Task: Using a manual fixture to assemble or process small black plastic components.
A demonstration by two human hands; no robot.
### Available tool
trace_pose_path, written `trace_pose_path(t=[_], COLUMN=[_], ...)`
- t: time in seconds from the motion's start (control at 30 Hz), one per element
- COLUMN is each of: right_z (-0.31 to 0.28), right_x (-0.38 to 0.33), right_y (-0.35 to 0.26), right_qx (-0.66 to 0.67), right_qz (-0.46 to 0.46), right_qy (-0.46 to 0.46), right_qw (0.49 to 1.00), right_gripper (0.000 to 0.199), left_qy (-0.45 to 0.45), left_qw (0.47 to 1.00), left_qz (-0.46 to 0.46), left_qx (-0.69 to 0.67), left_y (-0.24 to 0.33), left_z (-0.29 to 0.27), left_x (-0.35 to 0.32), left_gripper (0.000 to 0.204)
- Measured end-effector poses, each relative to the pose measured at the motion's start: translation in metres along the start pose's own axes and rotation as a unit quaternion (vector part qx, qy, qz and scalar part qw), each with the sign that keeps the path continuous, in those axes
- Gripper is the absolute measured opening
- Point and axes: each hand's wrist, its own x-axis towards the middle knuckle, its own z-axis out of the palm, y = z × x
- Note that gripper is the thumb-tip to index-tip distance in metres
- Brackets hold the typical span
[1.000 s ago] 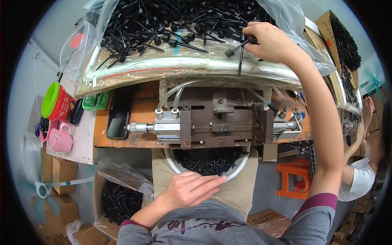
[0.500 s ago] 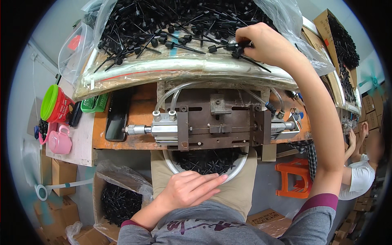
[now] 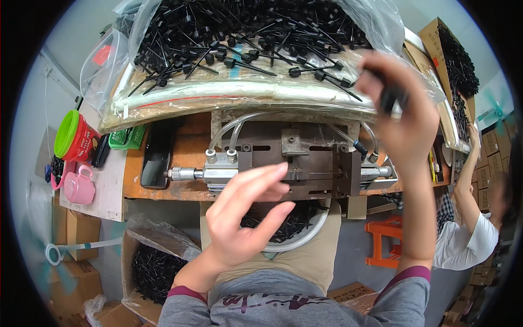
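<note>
My right hand (image 3: 411,117), smeared by motion, is raised at the right, above the end of the metal fixture. Its fingers are closed round a black knobbed part (image 3: 389,99); the blur hides whether there is more than one. My left hand (image 3: 239,215) hovers at the front edge of the fixture (image 3: 267,141), holding nothing, with thumb and fingers apart. A thin rod lies along the fixture's middle. Below it, a white-rimmed basket (image 3: 305,240) of black thin-stemmed parts rests on my lap, partly hidden by my left hand.
A plastic-lined tray heaped with black knobbed parts (image 3: 239,32) stands at the back. Clear air hoses (image 3: 234,133) join the fixture. At the left are a phone (image 3: 156,161), a pink cup (image 3: 80,185) and a red bucket (image 3: 81,141). Another person (image 3: 471,240) works at the far right.
My right hand has moved from the heap toward me and to the right, carrying the black part. My left hand has lifted off the basket rim toward the fixture and spread its fingers.
</note>
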Motion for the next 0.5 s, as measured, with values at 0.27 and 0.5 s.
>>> trace_pose_path(t=[0.27, 0.5], right_z=[0.006, -0.014], right_x=[-0.096, -0.122], right_y=[-0.072, -0.072], right_qx=[0.091, 0.128], right_qz=[-0.051, 0.146], right_qy=[-0.109, -0.066], right_qw=[0.989, 0.979], right_gripper=[0.037, 0.034], left_qy=[-0.046, -0.131], left_qw=[0.994, 0.978], left_qz=[-0.063, 0.042], left_qx=[-0.075, 0.157], left_y=[-0.006, -0.007], left_z=[0.015, 0.007], left_x=[0.007, -0.020], left_gripper=[0.040, 0.034])
